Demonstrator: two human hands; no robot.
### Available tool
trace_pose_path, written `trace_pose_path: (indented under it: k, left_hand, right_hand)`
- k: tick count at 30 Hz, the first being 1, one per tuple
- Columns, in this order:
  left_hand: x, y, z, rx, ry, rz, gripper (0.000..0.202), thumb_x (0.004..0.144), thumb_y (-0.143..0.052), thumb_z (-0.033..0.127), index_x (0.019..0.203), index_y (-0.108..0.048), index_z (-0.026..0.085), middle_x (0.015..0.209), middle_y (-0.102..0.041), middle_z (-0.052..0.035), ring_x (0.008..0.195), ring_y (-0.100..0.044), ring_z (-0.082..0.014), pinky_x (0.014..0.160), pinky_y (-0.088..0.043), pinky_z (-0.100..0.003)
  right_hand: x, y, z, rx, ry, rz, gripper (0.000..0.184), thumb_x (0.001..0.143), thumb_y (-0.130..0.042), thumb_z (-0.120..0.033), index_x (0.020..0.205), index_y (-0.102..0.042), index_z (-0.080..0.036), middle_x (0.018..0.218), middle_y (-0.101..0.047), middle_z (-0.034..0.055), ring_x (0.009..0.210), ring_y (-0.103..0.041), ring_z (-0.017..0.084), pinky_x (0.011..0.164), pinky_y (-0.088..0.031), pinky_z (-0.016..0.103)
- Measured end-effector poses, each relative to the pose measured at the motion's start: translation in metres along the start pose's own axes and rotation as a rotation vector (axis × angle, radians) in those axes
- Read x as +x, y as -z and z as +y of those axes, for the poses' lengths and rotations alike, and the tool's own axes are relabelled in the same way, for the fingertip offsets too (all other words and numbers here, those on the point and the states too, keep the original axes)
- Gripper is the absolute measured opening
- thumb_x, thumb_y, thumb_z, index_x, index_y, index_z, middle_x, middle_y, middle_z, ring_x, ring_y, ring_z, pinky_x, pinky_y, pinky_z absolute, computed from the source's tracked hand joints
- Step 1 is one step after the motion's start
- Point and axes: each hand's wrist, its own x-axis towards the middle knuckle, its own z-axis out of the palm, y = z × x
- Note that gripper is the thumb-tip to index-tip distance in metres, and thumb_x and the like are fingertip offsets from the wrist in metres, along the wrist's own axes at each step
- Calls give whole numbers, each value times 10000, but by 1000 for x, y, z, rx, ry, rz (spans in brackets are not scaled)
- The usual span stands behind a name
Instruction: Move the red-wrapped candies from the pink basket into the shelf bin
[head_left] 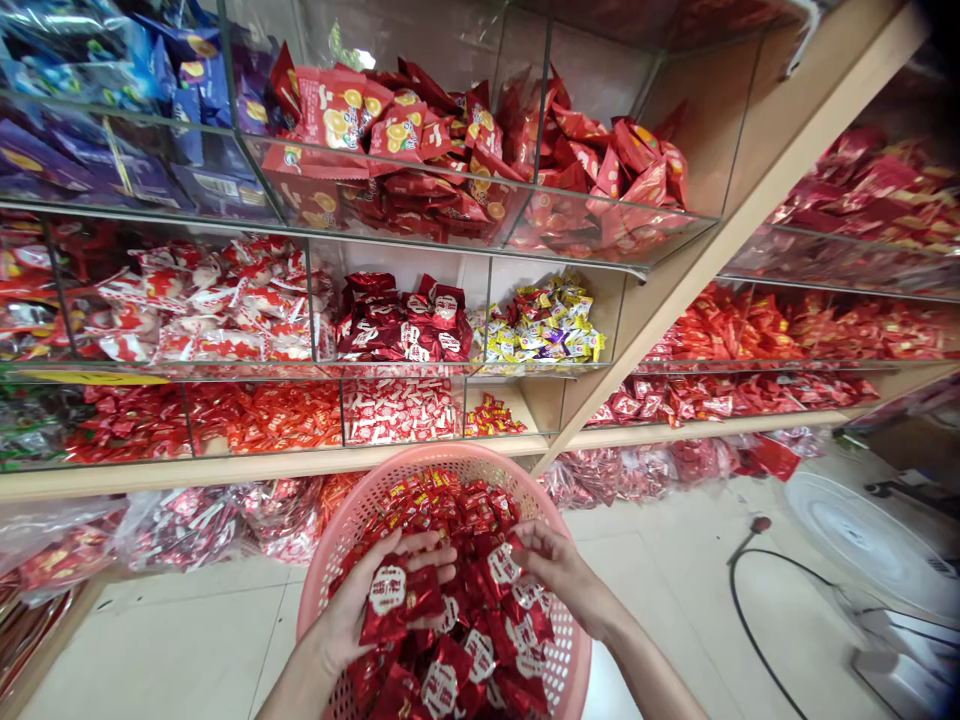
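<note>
A pink perforated plastic basket (579, 650) is full of wrapped sweets. Dark red candy packets (442, 685) with white labels fill its near part, and smaller red wrapped candies (431, 500) lie at the far side. Over the left half of the basket, my left hand (352, 600) cups a dark red candy packet (388, 592) with its fingers partly spread around it. My right hand (559, 570) reaches in from the right rim. Its bent fingers grip the edge of another dark red candy packet (504, 565).
Clear-fronted shelves ahead hold sweets: red orange-print bags (337, 110), dark red packets (412, 320), yellow candies (551, 320). A wooden upright (637, 345) rises beside the basket. Bagged sweets (180, 525) line the floor. At right lie a black cable (739, 610) and a round translucent lid-like object (862, 540).
</note>
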Motion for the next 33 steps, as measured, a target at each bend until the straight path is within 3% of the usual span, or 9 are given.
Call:
trace_pose_path:
  k: [3, 10, 14, 19, 22, 25, 29, 33]
  left_hand:
    - [1, -2, 6, 3, -66, 32, 483, 848, -499, 375, 1267, -485, 136, 1256, -575, -155, 1179, -507, -315, 853, -512, -474]
    - [5, -11, 8, 1, -120, 15, 482, 861, -478, 378, 1271, -471, 125, 1254, -575, -161, 1168, -517, -317, 868, -493, -501]
    - [5, -16, 7, -34, -130, 14, 530, 854, -485, 414, 1317, -419, 163, 1208, -613, -147, 1106, -570, -303, 859, -499, -471]
    - [4, -21, 4, -39, -106, 3, 521, 853, -494, 377, 1332, -404, 190, 1194, -626, -129, 1079, -590, -295, 823, -513, -451]
    - [7, -20, -1, -41, -107, -15, 478, 857, -481, 346, 1301, -449, 171, 1205, -620, -124, 1085, -587, -288, 817, -516, -441]
    - [13, -16, -10, -55, -115, -7, 456, 841, -500, 322, 1268, -495, 161, 1128, -665, -123, 970, -649, -271, 775, -533, -395]
    - [20, -12, -20, -60, -104, 17, 466, 813, -530, 297, 1253, -516, 144, 970, -724, -119, 783, -699, -240, 673, -542, -324]
    - [24, -12, -26, -57, -70, 26, 468, 805, -530, 277, 1253, -521, 143, 925, -736, -103, 734, -701, -223, 650, -531, -299]
  right_hand:
    - [-16, -4, 5, -188, 33, -39, 311, 761, -598, -297, 1063, -561, -233, 705, -440, -49, 615, -433, 97, 575, -448, 244]
    - [-41, -25, 36, -593, 91, -114, 251, 679, -504, -115, 857, -637, -232, 768, -590, -16, 653, -520, 131, 579, -397, 232]
    - [-46, -28, 54, -846, 124, -70, 316, 653, -539, -111, 901, -657, -268, 858, -637, 12, 711, -591, 166, 611, -430, 246]
    - [-41, -39, 27, -917, 347, 59, 328, 804, -514, -218, 1115, -574, -305, 1055, -607, 57, 929, -600, 208, 778, -476, 296]
    - [-31, -54, 4, -867, 505, -29, 402, 829, -518, -228, 1220, -497, -318, 1132, -556, 60, 1006, -569, 194, 833, -480, 291]
    - [-22, -66, -3, -897, 621, -109, 472, 795, -586, -234, 1246, -480, -322, 1230, -514, 57, 1100, -521, 217, 894, -467, 316]
    - [-17, -69, -3, -990, 657, -158, 422, 838, -535, -210, 1245, -489, -316, 1257, -526, 36, 1100, -514, 206, 918, -456, 333]
    - [-19, -63, -9, -1019, 706, -208, 358, 871, -489, -173, 1209, -527, -283, 1196, -578, 33, 1039, -543, 171, 876, -470, 284]
